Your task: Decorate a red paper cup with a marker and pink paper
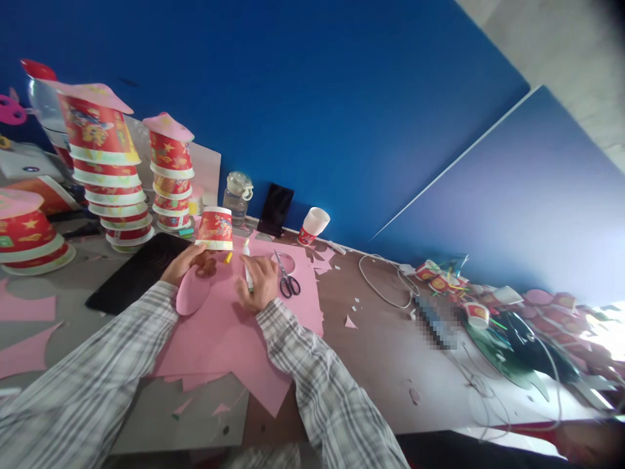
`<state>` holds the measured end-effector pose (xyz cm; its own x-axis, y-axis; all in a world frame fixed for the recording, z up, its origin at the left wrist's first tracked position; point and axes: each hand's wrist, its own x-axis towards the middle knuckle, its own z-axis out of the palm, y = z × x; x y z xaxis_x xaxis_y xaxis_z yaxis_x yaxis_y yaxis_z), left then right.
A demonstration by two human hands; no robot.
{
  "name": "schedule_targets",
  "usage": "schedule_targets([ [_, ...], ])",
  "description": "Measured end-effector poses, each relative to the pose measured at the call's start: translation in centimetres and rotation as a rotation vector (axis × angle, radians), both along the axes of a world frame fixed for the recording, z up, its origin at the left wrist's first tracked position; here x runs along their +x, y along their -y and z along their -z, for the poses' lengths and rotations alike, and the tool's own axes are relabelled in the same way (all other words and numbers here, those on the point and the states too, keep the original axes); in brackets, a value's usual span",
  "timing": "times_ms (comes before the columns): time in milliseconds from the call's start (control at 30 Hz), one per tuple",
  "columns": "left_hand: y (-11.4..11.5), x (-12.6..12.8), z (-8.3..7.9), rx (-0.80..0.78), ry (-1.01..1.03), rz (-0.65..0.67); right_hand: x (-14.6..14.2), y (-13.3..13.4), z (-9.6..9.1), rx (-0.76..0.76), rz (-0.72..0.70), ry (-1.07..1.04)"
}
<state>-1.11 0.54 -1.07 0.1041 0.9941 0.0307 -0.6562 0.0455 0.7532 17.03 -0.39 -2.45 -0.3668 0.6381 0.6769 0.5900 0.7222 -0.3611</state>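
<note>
My left hand [188,264] is closed on a pink paper disc [193,293], which tilts over the sleeve cuff; some of its fingers are in shadow. Just beyond those fingers a red patterned paper cup [215,228] stands upside down. My right hand [260,281] hovers over the pink paper sheet [229,339] with thumb and fingers apart. Between them lies a white glue tube [249,277], its grip not visible. A small yellow cap [228,258] is to the left of the tube. Right of my right hand are scissors [289,284] beside a pink tape roll [286,263].
Stacked red paper cups with pink tops [110,176] stand at left, near a black tablet [141,270]. Behind the sheet are a glass jug [237,198], a black phone [276,210] and white-and-red cups [314,225]. A cable [385,303] and clutter lie right.
</note>
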Motion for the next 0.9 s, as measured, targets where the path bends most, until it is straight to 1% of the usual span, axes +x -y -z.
schedule_targets([
  [100, 0.1, -0.2, -0.1, -0.014, 0.029, 0.034, -0.3, -0.1, 0.3, -0.049, -0.027, 0.081],
  [167, 0.1, -0.3, 0.0, -0.013, 0.035, 0.029, -0.6, 0.1, 0.4, -0.067, -0.028, 0.130],
  [333, 0.0, -0.3, 0.4, -0.038, 0.060, -0.074, -1.2, 0.8, 0.3, -0.087, 0.009, 0.203],
  [500, -0.2, -0.3, 0.5, -0.002, 0.071, -0.037, -1.4, 1.3, 0.5, -0.068, 0.022, 0.260],
  [633, 0.0, -0.3, 0.3, -0.013, 0.051, -0.018, -1.6, 1.2, 0.8, -0.073, 0.033, 0.280],
  [833, 0.1, -0.2, 0.4, -0.010, 0.050, -0.051, -1.8, 0.7, 1.1, -0.082, 0.045, 0.304],
  [900, 0.0, -0.2, 0.5, -0.035, 0.052, -0.037, -1.9, 0.7, 1.1, -0.093, 0.043, 0.308],
])
